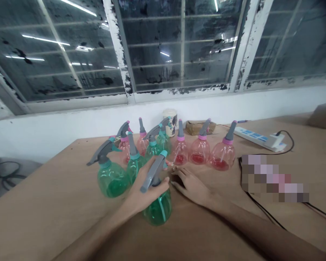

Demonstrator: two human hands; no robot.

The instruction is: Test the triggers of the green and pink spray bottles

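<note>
My left hand (143,185) is wrapped round the neck of a green spray bottle (158,210) with a grey trigger head; dark green liquid shows inside. To its right, my right hand (191,185) rests low over the table with its fingers slightly bent and apart, holding nothing that I can see. Another green spray bottle (112,181) stands left of my left hand, and a further one (133,166) is just behind it. Beyond my right hand is a row of pink spray bottles: one (180,150), a second (199,150) and a third (222,156), with red liquid at the bottom.
More pink and green spray bottles cluster behind the left hand. A paper cup (170,121) and a brown box (199,127) stand by the wall. On the right lie a power strip (258,138), its cable and a pixelated patch. The wooden table (57,195) ends at the left.
</note>
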